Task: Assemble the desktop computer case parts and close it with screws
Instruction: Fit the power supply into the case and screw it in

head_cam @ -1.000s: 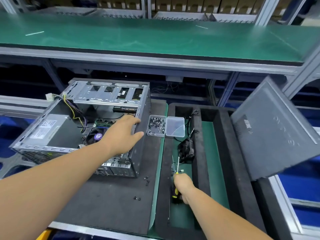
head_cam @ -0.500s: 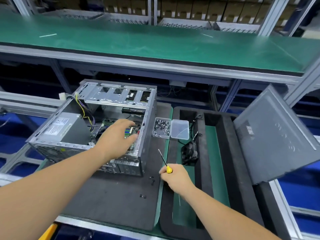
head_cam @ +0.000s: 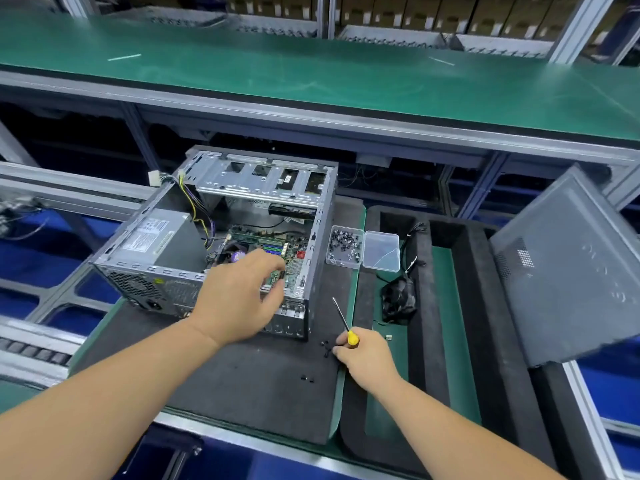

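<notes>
Computer case (head_cam: 221,237), open side up, on the counter (head_cam: 242,386) mat at 10 o'clock from the right hand (head_cam: 367,358).

Left hand (head_cam: 239,299) hovers over the board, fingers loosely spread, holding nothing. Right fingers grip the screwdriver (head_cam: 346,327). Judged heavy, stiff sheet steel with sharp edges; hold by frame rails. Side panel (head_cam: 568,268) leans at 3 o'clock.
</notes>
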